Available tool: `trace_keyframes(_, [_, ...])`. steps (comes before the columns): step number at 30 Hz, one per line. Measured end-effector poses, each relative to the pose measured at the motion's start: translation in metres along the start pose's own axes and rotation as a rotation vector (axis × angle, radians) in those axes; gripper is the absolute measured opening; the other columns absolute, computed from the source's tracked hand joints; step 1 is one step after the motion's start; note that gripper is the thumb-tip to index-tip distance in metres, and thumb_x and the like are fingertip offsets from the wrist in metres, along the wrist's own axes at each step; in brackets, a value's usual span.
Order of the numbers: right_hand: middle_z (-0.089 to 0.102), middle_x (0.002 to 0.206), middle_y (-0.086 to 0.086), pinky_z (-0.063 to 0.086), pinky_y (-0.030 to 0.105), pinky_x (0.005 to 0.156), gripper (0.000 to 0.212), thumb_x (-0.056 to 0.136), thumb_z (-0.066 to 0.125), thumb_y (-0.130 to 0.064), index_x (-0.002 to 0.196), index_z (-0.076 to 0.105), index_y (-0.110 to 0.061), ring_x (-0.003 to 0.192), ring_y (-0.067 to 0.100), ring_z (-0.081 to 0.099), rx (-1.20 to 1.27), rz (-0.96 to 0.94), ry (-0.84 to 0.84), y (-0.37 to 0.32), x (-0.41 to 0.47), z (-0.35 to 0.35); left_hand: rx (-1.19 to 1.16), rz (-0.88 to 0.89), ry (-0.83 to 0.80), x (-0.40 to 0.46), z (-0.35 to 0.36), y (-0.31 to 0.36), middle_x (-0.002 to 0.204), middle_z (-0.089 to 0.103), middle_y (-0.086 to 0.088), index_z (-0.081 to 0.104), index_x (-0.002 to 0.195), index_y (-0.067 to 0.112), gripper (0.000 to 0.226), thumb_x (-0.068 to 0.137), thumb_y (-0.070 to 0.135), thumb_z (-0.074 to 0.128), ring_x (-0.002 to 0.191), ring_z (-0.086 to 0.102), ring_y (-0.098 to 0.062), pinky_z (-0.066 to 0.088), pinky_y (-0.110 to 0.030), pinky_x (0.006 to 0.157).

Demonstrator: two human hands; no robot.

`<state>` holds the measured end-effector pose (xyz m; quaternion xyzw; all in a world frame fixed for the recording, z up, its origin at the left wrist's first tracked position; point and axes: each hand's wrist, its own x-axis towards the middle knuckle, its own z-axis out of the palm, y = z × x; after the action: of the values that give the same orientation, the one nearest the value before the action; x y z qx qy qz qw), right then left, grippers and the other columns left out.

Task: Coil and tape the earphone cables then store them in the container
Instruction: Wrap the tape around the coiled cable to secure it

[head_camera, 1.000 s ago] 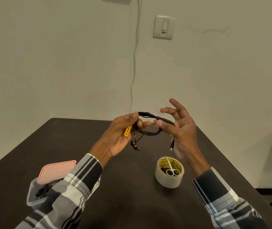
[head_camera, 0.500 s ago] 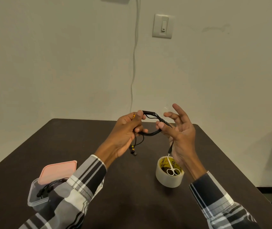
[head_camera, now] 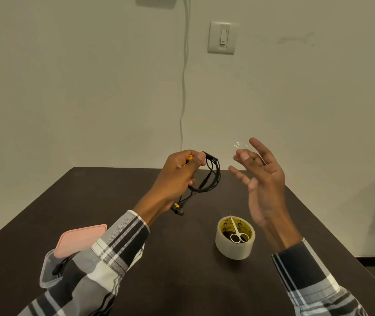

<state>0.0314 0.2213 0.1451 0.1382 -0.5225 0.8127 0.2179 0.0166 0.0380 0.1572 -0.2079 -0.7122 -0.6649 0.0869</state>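
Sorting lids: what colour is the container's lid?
Pink lid, head view.

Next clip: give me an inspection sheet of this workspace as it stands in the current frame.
Surface: dark brown table, bare wood-tone top.
Job's things: coiled black earphone cable held in the air, earbuds dangling; clear container with a black cable inside, pink lid askew on it; tape roll upright.
Clutter: small scissors lying across the roll's core.
Hands: left hand grips the coil; right hand apart from it, fingers spread, a clear tape piece at a fingertip.
Cables: white cord down the wall.
Surroundings: wall switch.
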Motion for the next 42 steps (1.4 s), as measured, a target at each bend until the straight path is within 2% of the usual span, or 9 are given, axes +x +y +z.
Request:
trace_keyframes(7, [0.075, 0.089, 0.002, 0.057, 0.028, 0.066, 0.051, 0.082, 0.078, -0.010, 0.129, 0.060, -0.019, 0.087, 0.016, 0.070, -0.055, 0.018, -0.112, -0.002, -0.014, 0.015, 0.012, 0.023, -0.011, 0.002, 0.004, 0.001, 0.057, 0.035, 0.007, 0.066, 0.075, 0.025, 0.032, 0.101, 0.038, 0.052, 0.051, 0.031, -0.006, 0.040, -0.018, 0.053])
trace_keyframes(12, [0.076, 0.088, 0.006, 0.056, 0.026, 0.063, 0.052, 0.083, 0.079, -0.010, 0.130, 0.059, -0.020, 0.088, 0.020, 0.071, -0.152, -0.015, -0.110, 0.000, -0.016, 0.020, -0.004, 0.022, -0.031, 0.000, 0.006, 0.002, 0.088, 0.053, -0.011, 0.071, 0.076, 0.031, 0.032, 0.100, 0.038, 0.052, 0.053, 0.036, -0.002, 0.039, -0.024, 0.058])
trace_keyframes(17, [0.077, 0.088, 0.004, 0.054, 0.026, 0.061, 0.052, 0.083, 0.080, -0.014, 0.129, 0.058, -0.020, 0.079, 0.023, 0.066, -0.259, -0.069, -0.077, 0.001, -0.016, 0.023, -0.045, -0.019, 0.017, -0.001, 0.006, 0.000, 0.061, 0.037, 0.008, 0.072, 0.087, 0.016, 0.034, 0.101, 0.038, 0.050, 0.053, 0.036, -0.003, 0.039, -0.021, 0.055])
trace_keyframes(22, [0.078, 0.086, -0.001, 0.054, 0.020, 0.057, 0.050, 0.082, 0.080, -0.013, 0.127, 0.059, -0.020, 0.075, 0.028, 0.069, -0.309, -0.118, -0.028, 0.003, -0.017, 0.026, -0.056, 0.002, -0.006, -0.003, 0.010, 0.002, 0.057, 0.053, 0.020, 0.072, 0.091, 0.016, 0.035, 0.097, 0.045, 0.053, 0.055, 0.044, -0.001, 0.040, -0.018, 0.055])
trace_keyframes(28, [0.078, 0.084, -0.011, 0.058, 0.026, 0.064, 0.047, 0.081, 0.083, -0.026, 0.123, 0.062, -0.024, 0.076, 0.005, 0.072, -0.492, -0.176, 0.056, 0.005, -0.016, 0.027, -0.006, 0.062, 0.021, -0.004, 0.013, 0.001, 0.084, 0.068, -0.013, 0.072, 0.097, 0.019, 0.013, 0.095, 0.027, 0.063, 0.072, 0.046, -0.021, 0.039, -0.036, 0.061])
trace_keyframes(32, [0.066, 0.081, -0.031, 0.049, 0.005, 0.068, 0.047, 0.082, 0.081, -0.036, 0.123, 0.063, -0.022, 0.075, -0.014, 0.065, -0.803, -0.357, 0.151, 0.010, -0.019, 0.030, 0.059, 0.084, 0.070, -0.003, 0.016, -0.002, 0.072, 0.069, 0.008, 0.071, 0.098, 0.016, 0.013, 0.096, 0.025, 0.062, 0.062, 0.055, -0.004, 0.043, -0.020, 0.061])
trace_keyframes(34, [0.061, 0.084, -0.032, 0.050, 0.011, 0.069, 0.049, 0.082, 0.081, -0.038, 0.125, 0.062, -0.021, 0.071, -0.009, 0.063, -0.909, -0.410, 0.187, 0.012, -0.021, 0.032, 0.090, 0.102, 0.084, -0.002, 0.018, -0.004, 0.066, 0.065, 0.017, 0.070, 0.099, 0.013, 0.014, 0.097, 0.024, 0.062, 0.056, 0.054, 0.004, 0.040, -0.011, 0.055])
trace_keyframes(39, [0.049, 0.114, -0.007, 0.044, 0.013, 0.065, 0.069, 0.074, 0.084, -0.046, 0.133, 0.055, -0.023, 0.090, 0.001, 0.055, -0.968, -0.378, 0.142, 0.018, -0.014, 0.027, 0.086, 0.122, 0.085, -0.002, 0.016, -0.001, 0.054, 0.057, 0.023, 0.067, 0.093, 0.012, 0.010, 0.098, 0.017, 0.060, 0.051, 0.052, 0.006, 0.038, -0.006, 0.051])
trace_keyframes(42, [0.057, 0.122, -0.012, 0.049, 0.020, 0.086, 0.073, 0.075, 0.085, -0.036, 0.138, 0.050, -0.028, 0.113, -0.007, 0.052, -0.781, -0.215, -0.051, 0.018, -0.011, 0.024, 0.062, 0.106, 0.081, -0.004, 0.014, 0.003, 0.061, 0.062, 0.018, 0.069, 0.092, 0.020, 0.009, 0.097, 0.019, 0.061, 0.058, 0.054, 0.003, 0.043, -0.012, 0.055])
